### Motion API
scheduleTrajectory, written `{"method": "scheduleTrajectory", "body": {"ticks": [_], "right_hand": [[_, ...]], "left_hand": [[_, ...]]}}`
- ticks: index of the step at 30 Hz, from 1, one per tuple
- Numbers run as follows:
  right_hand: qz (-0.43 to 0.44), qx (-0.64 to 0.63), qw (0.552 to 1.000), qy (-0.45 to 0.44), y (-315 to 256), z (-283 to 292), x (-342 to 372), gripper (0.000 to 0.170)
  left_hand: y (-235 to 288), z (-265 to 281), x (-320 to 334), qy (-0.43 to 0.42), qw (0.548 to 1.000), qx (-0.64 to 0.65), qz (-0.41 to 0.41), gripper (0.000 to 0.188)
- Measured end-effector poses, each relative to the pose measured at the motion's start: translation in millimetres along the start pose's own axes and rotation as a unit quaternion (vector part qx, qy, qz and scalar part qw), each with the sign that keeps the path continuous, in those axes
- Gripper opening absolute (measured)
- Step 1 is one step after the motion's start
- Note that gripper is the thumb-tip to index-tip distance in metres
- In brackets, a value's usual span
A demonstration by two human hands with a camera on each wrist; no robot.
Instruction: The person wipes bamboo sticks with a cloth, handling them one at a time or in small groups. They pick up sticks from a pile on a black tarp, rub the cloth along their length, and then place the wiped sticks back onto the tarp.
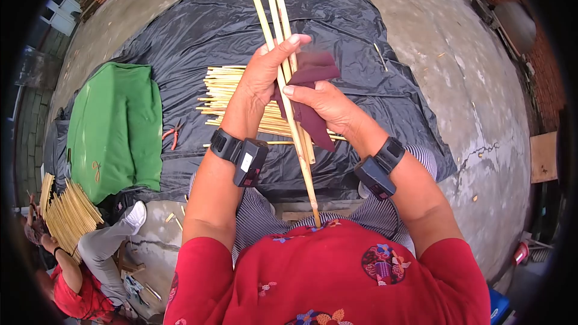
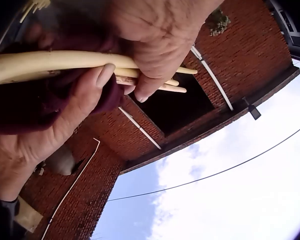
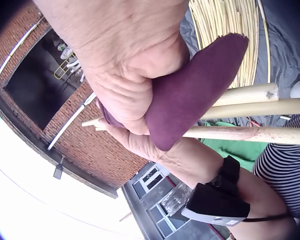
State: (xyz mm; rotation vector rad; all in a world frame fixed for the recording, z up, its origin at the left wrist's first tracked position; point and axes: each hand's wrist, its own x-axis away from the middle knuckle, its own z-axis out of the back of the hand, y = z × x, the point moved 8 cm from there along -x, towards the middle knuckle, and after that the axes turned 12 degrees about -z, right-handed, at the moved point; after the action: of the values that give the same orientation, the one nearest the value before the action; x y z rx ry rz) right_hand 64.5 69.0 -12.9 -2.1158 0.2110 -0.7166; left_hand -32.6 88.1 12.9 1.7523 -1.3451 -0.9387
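Three long pale peeled sticks (image 1: pixel 305 174) run together through both hands, their upper ends spread apart. My left hand (image 1: pixel 260 78) grips them from the left, its thumb across the front. Lower and to the right, my right hand (image 1: pixel 330 107) holds a maroon cloth (image 1: pixel 316 121) around the sticks, thumb pressing over it. In the left wrist view that thumb lies along a stick (image 2: pixel 65 60). One stick's lower end meets the red shirt at the waist. The cloth (image 3: pixel 195 90) covers part of the sticks in the right wrist view.
A pile of similar sticks (image 1: pixel 223 90) lies on a black plastic sheet (image 1: pixel 186 30). To the left are red-handled pliers (image 1: pixel 174 135) and a green cloth cover (image 1: pixel 114 132). Another person (image 1: pixel 78 289) sits at lower left beside a bundle of sticks (image 1: pixel 72 216).
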Motion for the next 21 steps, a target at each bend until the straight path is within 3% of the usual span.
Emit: {"method": "scheduleTrajectory", "body": {"ticks": [9,13,19,21], "right_hand": [[-0.044,0.055,0.996,-0.063,20.2,-10.3,2.9,0.039],[-0.023,0.139,0.989,-0.032,24.5,-8.2,3.9,0.041],[-0.101,0.202,0.972,-0.066,39.6,-17.2,17.4,0.041],[-0.055,0.224,0.97,-0.074,47.3,-16.3,16.9,0.039]], "left_hand": [[5.5,25.0,9.0,-0.002,0.995,-0.06,0.08,0.025],[4.4,35.5,11.3,0.021,0.993,-0.096,0.07,0.024],[6.7,59.6,11.6,0.095,0.991,-0.09,0.032,0.022],[9.1,65.5,12.9,0.115,0.989,-0.088,0.024,0.022]]}}
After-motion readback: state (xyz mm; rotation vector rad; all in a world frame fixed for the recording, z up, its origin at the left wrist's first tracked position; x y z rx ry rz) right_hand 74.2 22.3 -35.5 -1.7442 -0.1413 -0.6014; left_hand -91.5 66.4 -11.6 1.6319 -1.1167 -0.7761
